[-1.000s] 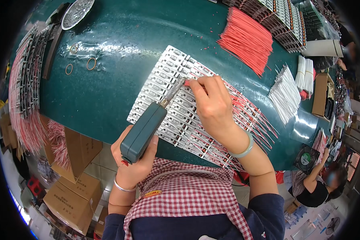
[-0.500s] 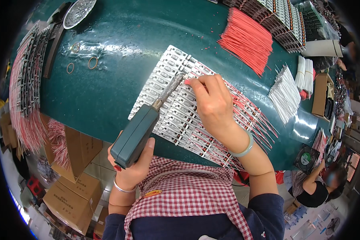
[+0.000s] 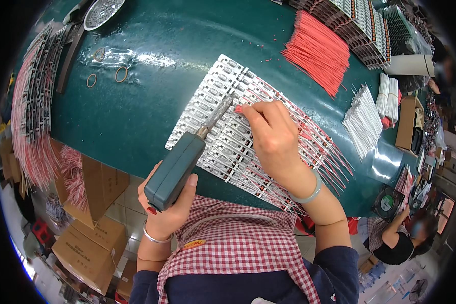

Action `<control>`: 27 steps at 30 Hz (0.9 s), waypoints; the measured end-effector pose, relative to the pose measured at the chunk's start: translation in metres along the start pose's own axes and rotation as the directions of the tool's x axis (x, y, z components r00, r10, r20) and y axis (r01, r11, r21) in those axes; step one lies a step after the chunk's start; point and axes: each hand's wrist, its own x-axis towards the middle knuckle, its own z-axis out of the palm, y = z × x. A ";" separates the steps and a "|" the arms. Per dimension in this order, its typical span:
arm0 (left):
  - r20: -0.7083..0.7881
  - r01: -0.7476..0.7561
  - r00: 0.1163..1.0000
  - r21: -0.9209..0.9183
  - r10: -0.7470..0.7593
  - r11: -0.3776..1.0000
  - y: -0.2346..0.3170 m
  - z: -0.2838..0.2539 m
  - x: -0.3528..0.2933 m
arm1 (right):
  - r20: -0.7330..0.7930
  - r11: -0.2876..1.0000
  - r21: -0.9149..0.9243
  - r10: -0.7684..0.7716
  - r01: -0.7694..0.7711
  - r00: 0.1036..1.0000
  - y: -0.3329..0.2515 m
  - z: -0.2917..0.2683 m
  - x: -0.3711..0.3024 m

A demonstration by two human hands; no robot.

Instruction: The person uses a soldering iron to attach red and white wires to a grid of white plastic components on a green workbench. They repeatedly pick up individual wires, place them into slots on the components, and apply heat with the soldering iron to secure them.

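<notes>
My left hand (image 3: 173, 205) is wrapped round the dark green handle of a soldering gun (image 3: 175, 169). Its metal tip reaches up and right onto a panel of small white-and-silver parts in rows (image 3: 197, 109). Thin red and white wires (image 3: 316, 147) run from the panel's right side. Over the panel, my right hand (image 3: 276, 142) is closed in a pinch, just right of the iron's tip. Something small and red shows at its fingertips; whether it is a wire end or a fingernail I cannot tell.
Bundles of red wires (image 3: 319, 53) and white wires (image 3: 362, 121) lie to the right. Stacked panels (image 3: 357, 30) stand beyond them. Wired panels (image 3: 35, 91) and a metal dish (image 3: 104, 13) sit left, near rubber bands (image 3: 121, 74). A co-worker (image 3: 400, 235) is at lower right.
The view has shifted slightly. My right fingertips sit a little lower on the panel, with the iron's tip still close beside them. The left hand keeps its grip on the soldering gun.
</notes>
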 end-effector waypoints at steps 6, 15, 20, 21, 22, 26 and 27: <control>0.040 -0.068 0.997 0.027 0.067 0.997 -0.005 -0.001 0.002 | 0.007 1.000 -0.028 -0.005 0.005 1.000 -0.001 0.001 0.001; 0.070 -0.020 0.997 0.025 0.018 0.999 0.000 -0.001 0.003 | 0.042 0.999 -0.046 0.010 -0.008 0.999 -0.003 0.000 0.001; 0.024 -0.030 0.999 -0.001 0.030 1.000 -0.005 0.001 0.000 | 0.018 0.998 -0.061 0.018 -0.017 1.000 -0.003 0.001 0.002; 0.031 -0.034 0.999 0.014 0.034 0.999 -0.004 0.001 0.000 | 0.018 0.998 -0.060 0.023 -0.022 1.000 -0.003 0.001 0.002; 0.038 -0.039 0.999 0.029 0.038 0.999 -0.002 0.000 0.001 | 0.018 0.998 -0.058 0.028 -0.026 0.999 -0.003 0.001 0.001; 0.050 -0.021 0.999 0.035 0.020 0.999 0.001 0.000 0.002 | -0.005 0.999 -0.044 0.007 -0.007 1.000 0.000 0.003 0.001; 0.053 -0.017 0.998 0.036 0.015 0.999 0.000 0.000 0.001 | -0.006 0.999 -0.040 0.006 -0.007 1.000 0.000 0.004 0.001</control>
